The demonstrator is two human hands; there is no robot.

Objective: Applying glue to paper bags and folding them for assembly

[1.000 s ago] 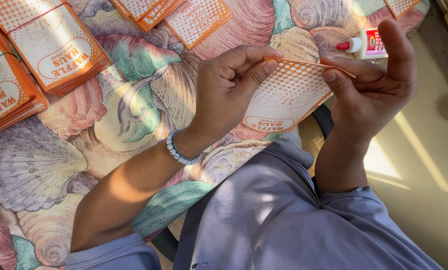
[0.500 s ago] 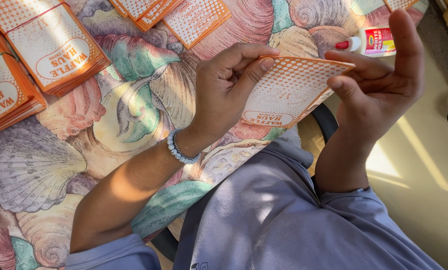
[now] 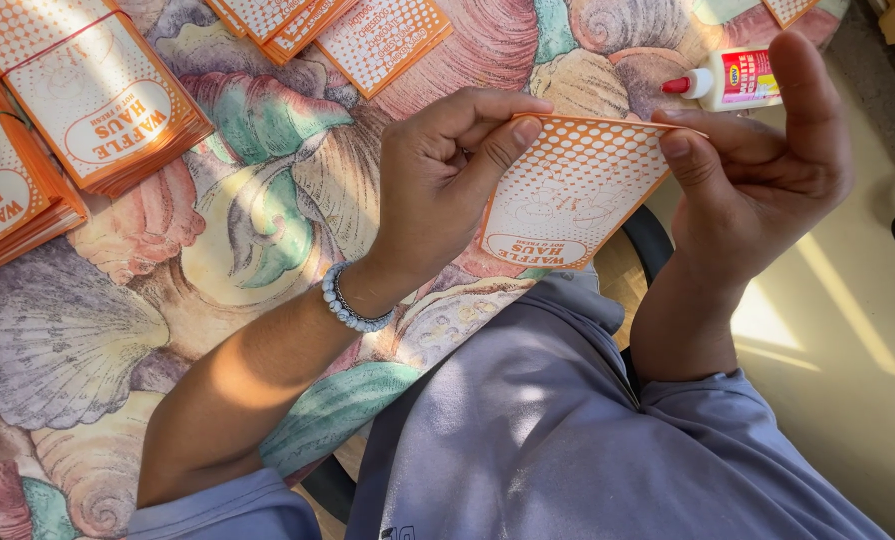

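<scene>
While both hands are working above the desk edge, the left hand is pinching the left top corner of an orange dotted paper sleeve in a tight grip, and the right hand is pinching its right top corner between thumb and fingers. Stacks of matching orange sleeves are lying on the shell-patterned desk, well apart. A small glue bottle is lying just beyond the right hand.

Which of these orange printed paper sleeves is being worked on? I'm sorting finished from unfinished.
The single orange dotted sleeve held off the table between the left hand and right hand; the others lie on the shell-patterned tablecloth.
</scene>
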